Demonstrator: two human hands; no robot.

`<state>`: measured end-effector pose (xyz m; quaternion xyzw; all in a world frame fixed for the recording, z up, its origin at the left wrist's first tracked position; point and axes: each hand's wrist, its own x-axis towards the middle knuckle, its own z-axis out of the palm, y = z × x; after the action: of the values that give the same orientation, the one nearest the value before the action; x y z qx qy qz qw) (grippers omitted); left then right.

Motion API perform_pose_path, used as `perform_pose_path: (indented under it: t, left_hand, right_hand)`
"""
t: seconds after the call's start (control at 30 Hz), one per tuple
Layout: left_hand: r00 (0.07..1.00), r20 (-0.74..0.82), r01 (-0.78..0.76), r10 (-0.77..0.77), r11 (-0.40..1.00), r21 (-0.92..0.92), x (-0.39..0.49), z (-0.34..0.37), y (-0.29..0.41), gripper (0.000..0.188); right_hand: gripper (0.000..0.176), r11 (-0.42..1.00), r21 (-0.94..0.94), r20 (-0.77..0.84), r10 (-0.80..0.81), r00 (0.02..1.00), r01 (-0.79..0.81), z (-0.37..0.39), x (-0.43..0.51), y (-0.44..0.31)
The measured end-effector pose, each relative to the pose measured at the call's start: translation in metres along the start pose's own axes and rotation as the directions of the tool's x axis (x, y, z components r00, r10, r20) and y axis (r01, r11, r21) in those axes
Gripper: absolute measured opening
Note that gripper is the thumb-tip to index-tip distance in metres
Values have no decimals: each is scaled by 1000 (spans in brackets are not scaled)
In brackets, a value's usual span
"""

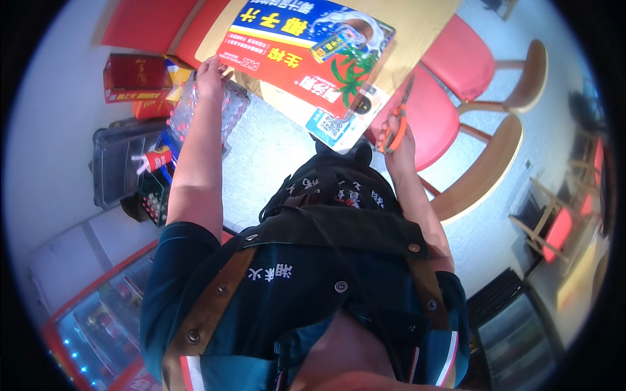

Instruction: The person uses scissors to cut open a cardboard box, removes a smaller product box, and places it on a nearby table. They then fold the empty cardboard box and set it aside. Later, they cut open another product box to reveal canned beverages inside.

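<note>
A flat printed carton (288,54) in red, blue and yellow, with coconut and palm pictures, lies on the pale wooden table (420,29). My left hand (210,80) is at its near left corner, fingers bent against the edge. In my right hand (398,146) is a pair of scissors (403,117) with orange and grey handles. Their dark blades point away from me, beside the table's right edge, over a pink chair seat. A sheet with a printed code (332,124) covers the table's near corner, partly under the carton's edge.
Below my left forearm stand a plastic-wrapped pack of bottles (232,110), dark red boxes (137,78), a grey plastic bin (117,161) and a green crate (154,195). Pink-seated chairs (425,117) with curved wooden backs line the right side. A red-framed glass display cooler (102,317) stands lower left.
</note>
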<state>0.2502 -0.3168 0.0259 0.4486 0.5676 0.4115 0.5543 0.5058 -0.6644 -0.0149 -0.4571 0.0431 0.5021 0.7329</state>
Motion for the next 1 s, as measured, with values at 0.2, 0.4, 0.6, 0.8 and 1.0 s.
perform_pose_path:
  t: [0.2,0.4,0.6,0.8,1.0]
  left_hand:
    - [991,77,116,-113,993,-29,-13,3,-7,40]
    - [959,175,247,-225,962,-116,4,-5,-29,45]
    - [900,328,277,-288,958,82,36,-17,-51,52]
    - [826,526,117,-201,975,190,48,-22,-52,48]
    - [803,594,-43,-39,992,122,56,-24,-45,45]
  right_hand:
    - [20,971,-150,87,-176,981,187,35,15,-19]
    - [24,888,-332,-34,-347,937,317,67,50,-32]
    - [34,761,-576,-148,-457,877,299,84,75,-37]
    - [30,807,-518,-176,-424,888,283,109,73,-42]
    - [37,825,-521,-149,-343,927,221,114,68,-45]
